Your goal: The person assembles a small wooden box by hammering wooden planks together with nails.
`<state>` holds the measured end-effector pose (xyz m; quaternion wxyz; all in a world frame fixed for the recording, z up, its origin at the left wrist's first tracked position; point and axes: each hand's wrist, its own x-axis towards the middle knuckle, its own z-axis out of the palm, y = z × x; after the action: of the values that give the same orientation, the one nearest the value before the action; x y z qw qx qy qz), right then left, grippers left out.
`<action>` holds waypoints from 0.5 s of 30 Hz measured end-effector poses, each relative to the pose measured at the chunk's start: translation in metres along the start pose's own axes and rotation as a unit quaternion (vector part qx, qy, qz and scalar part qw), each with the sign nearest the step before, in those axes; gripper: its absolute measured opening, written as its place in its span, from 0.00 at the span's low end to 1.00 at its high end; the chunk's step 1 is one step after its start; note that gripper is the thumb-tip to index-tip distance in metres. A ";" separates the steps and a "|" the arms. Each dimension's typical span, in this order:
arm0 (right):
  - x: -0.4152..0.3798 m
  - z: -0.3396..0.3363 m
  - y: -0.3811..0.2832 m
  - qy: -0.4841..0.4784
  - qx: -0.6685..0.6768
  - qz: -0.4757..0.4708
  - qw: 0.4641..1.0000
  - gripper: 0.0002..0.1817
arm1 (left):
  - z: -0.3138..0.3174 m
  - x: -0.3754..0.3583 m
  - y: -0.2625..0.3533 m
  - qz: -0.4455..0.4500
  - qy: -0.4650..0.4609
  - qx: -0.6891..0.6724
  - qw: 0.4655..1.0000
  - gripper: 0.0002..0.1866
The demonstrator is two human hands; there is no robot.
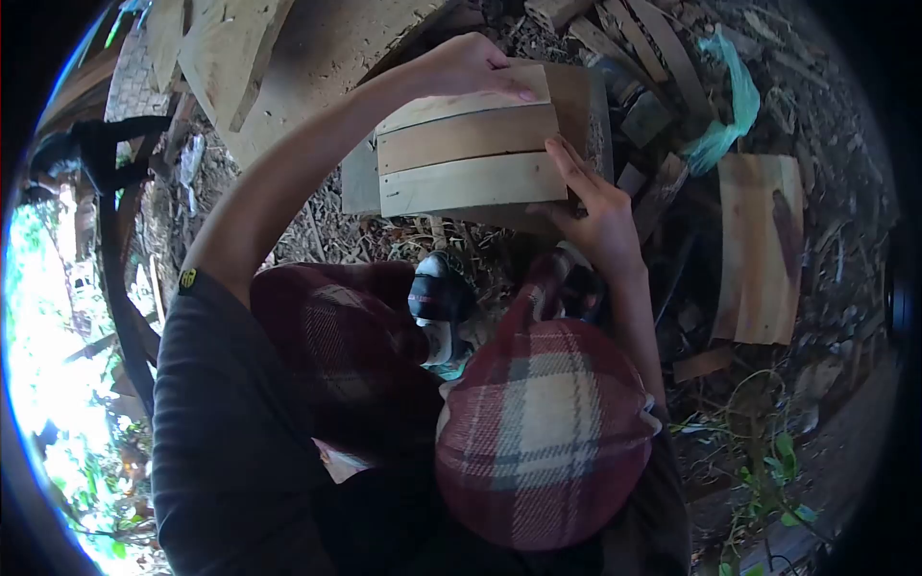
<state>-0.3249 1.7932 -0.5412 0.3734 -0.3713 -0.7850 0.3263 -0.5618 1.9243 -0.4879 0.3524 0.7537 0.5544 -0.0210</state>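
Observation:
In front of my knees is a small panel of pale wooden slats [468,139], laid side by side on a wider board, with small dark nail marks near the left ends. My left hand [473,72] reaches over the far side, closed with its fingertips on the farthest slat [461,108]. At the panel's right end my right hand [603,211] grips the edge, its fingers on the upper face and its thumb lower down. The underside of the panel is hidden.
A large plywood sheet [317,72] lies at the far left. Green plastic [730,101] and another slatted panel [759,250] lie to the right among scrap wood. My knees in checked cloth [547,432] are close below. Dry debris covers the ground.

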 end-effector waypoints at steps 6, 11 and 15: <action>0.004 0.001 -0.003 0.002 0.000 -0.007 1.000 0.35 | 0.005 -0.004 0.000 0.009 0.030 -0.018 0.999 0.28; 0.005 0.001 -0.009 -0.007 -0.031 0.002 0.999 0.35 | 0.007 0.000 -0.009 0.005 0.033 -0.052 0.998 0.30; 0.004 0.002 -0.006 -0.031 -0.024 0.018 0.999 0.36 | 0.010 -0.001 -0.012 0.063 0.059 -0.082 0.993 0.31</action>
<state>-0.3304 1.7928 -0.5365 0.3341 -0.3839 -0.7971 0.3249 -0.5684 1.9199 -0.5010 0.3804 0.7553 0.5258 0.0919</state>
